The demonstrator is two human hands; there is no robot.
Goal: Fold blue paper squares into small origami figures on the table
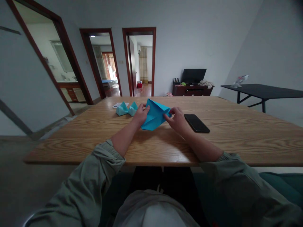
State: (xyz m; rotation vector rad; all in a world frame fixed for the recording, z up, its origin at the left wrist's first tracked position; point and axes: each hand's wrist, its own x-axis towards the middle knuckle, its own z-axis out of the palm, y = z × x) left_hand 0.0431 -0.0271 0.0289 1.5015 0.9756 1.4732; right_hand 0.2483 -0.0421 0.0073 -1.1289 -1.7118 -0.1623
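A folded sheet of blue paper [155,116] is held just above the wooden table [236,132], between both my hands. My left hand [140,115] pinches its left edge with the fingers closed on the fold. My right hand [177,119] pinches its right corner. A paler turquoise folded paper shape [127,109] lies on the table just left of my left hand.
A black phone [196,123] lies flat on the table right of my right hand. A small white card [117,105] sits behind the turquoise shape. A black side table [265,90] stands at the far right. Open doorways line the back wall.
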